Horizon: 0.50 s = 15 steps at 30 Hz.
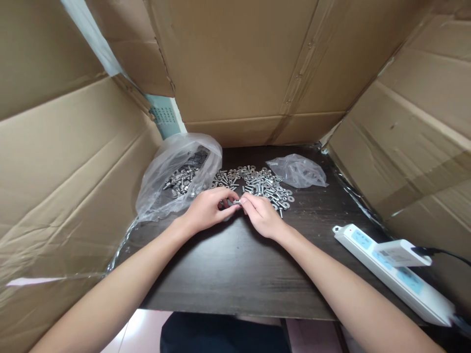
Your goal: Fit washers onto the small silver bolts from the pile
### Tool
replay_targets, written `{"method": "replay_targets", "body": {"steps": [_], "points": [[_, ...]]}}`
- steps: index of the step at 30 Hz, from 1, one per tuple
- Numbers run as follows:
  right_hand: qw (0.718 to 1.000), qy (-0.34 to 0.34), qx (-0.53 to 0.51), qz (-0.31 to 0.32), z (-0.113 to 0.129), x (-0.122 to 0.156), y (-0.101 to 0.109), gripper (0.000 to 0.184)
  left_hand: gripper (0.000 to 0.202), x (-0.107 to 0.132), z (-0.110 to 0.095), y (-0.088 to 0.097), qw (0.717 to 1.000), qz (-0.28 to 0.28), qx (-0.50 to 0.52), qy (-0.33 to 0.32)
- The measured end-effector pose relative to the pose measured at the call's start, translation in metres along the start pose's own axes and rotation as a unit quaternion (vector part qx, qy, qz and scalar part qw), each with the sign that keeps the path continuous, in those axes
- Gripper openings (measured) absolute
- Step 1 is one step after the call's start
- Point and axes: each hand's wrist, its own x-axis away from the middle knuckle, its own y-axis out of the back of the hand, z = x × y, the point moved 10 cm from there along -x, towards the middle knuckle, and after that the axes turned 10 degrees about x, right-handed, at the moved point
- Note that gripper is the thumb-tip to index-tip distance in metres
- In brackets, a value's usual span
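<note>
Just above the table, my left hand and my right hand meet fingertip to fingertip. Between them is a small silver bolt, lying roughly level. My left thumb and forefinger pinch one end of it, and my right thumb and fingers close round the other. Any small part fitted on the bolt is too tiny to make out. Right behind the hands spreads a loose pile of bolts, washers and nuts. A clear plastic bag, left of my left hand, lies open with many metal fasteners inside.
A second clear bag lies crumpled at the back right of the dark table. At the right edge stands a white power strip with a white plug-in adapter and a black cable. Cardboard walls enclose the back and both sides.
</note>
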Motion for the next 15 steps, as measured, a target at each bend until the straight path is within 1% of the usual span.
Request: {"method": "replay_targets", "body": {"steps": [5,15], "points": [[1.000,-0.007,-0.006,-0.006,0.0009,0.0003,0.0032,0.022,0.013,-0.0003,0.0002,0.0005,1.000,-0.006,-0.011,-0.003],[1.000,0.001,0.009,0.005,-0.0007,0.0015,-0.0021,0.024,0.011,0.0003,-0.0015,-0.0012,1.000,-0.003,-0.010,-0.002]]}}
